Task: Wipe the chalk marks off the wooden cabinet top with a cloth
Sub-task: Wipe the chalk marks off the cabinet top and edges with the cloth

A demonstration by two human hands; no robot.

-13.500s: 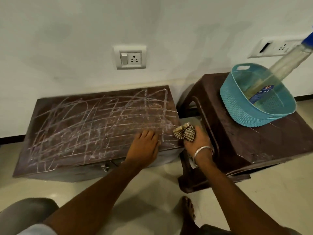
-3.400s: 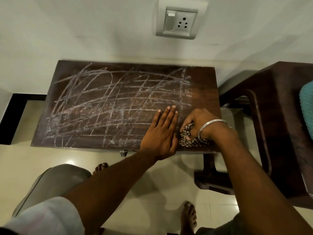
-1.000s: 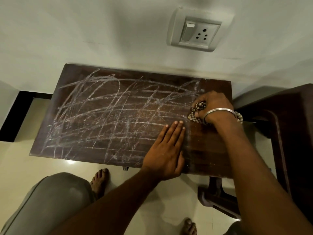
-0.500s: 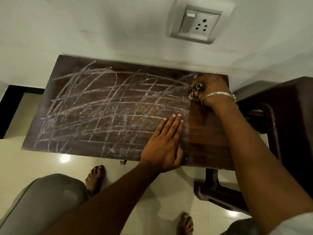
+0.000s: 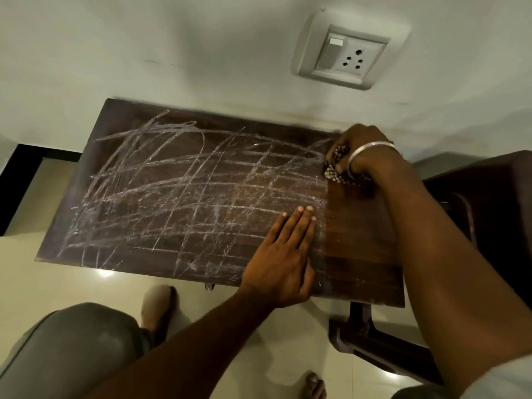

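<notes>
Wooden and chalk-free only along the right strip of the cabinet top (image 5: pixel 363 240), by the head view. Has run the checked cloth (image 5: pixel 334 171), bunched in the curled fingers of the right hand (image 5: pixel 359 148), up to the far right corner; leaves chalk marks (image 5: pixel 187 191) everywhere leftward, so barely begun. Braces with left hand (image 5: pixel 283 260) flat, fingers straight together, near front edge.

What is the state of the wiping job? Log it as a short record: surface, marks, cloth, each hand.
surface: wooden cabinet top, against the wall
marks: chalk marks cover left and middle; right strip bare
cloth: checked, bunched, near the far right corner
right hand: grips the cloth; bangle on wrist
left hand: flat on the top, fingers straight
</notes>
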